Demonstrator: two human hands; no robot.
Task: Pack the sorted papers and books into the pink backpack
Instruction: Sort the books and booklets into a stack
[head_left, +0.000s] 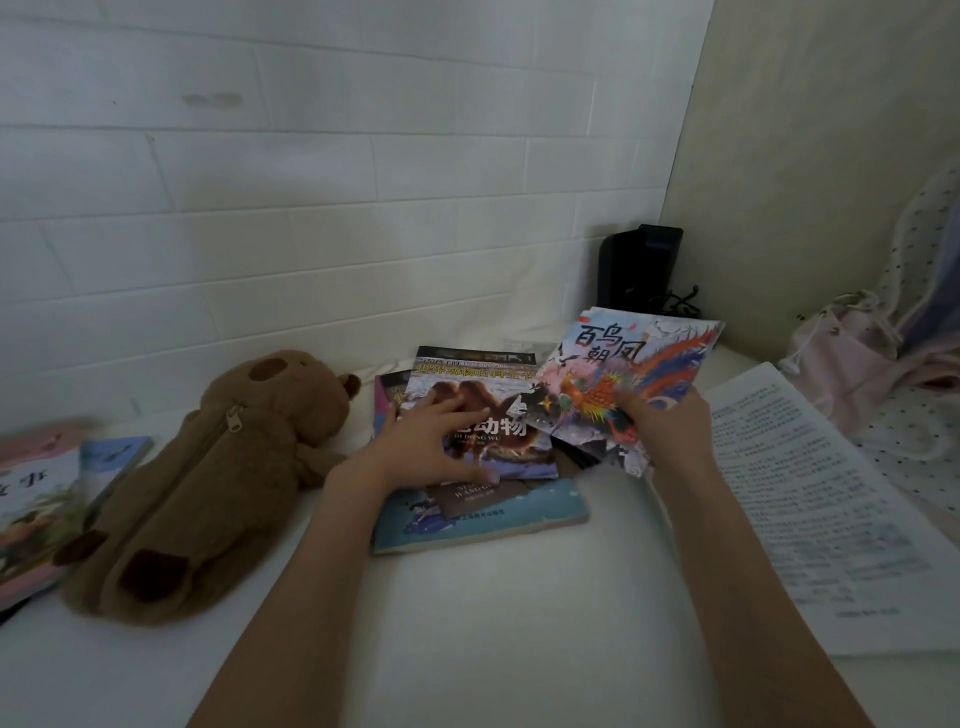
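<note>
Right hand (667, 423) has its fingers clamped on the phoenix book (631, 374), tilted up off the pile, while left hand (441, 441) lies spread, steadying the camel book (480, 415); pink backpack (852, 374) waits at three o'clock.

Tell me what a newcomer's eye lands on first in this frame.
Probably the bright phoenix-cover book, lifted at centre right in the right hand. Next, the left hand spread flat on the camel-cover book topping the middle pile. Then the brown plush capybara pencil case lying at left on the white surface.
</note>
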